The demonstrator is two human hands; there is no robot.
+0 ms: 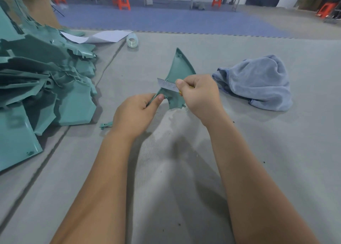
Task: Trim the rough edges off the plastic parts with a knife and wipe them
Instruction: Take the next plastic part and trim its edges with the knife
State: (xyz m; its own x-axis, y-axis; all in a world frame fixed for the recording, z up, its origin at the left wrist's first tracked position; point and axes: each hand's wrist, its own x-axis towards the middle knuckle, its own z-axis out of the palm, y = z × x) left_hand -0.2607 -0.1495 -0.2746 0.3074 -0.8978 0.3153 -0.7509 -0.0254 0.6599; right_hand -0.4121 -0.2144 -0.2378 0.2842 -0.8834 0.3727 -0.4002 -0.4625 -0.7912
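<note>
- L hand point(137, 112) grips lower left corner of a teal plastic part point(178, 72), thumb on top near the edge, other fingers curled underneath, mostly hidden
- Part is roughly triangular w/ a curved right edge, pointed tip aimed away from the person, held tilted up just above the grey mat point(184, 179); can't tell if its bottom edge touches the mat
- R hand point(198, 94) curled tight round a knife point(168, 85), thumb pressed fwd along the top; only a bit of yellow handle shows between the fingers
- Knife blade is flat, silver, sticks out to the left & lies against the part's left edge, about mid-height; a thin pale curl of shaving sits on the blade
- Pile of teal plastic parts point(42, 85) stacked at left of the mat, well apart from the hands; cardboard box behind it
- Small teal offcut point(106, 124) on the mat just left of the L wrist
- Blue-grey cloth point(258, 83) crumpled on the mat right of the R hand, near but not touching it
- White paper sheet point(103, 37) & a clear tape roll point(132, 40) at the mat's far edge
- Dark specks & tiny shavings scattered on the mat near the forearms
- Background: blue floor, orange stools point(121, 0), metal-legged tables
</note>
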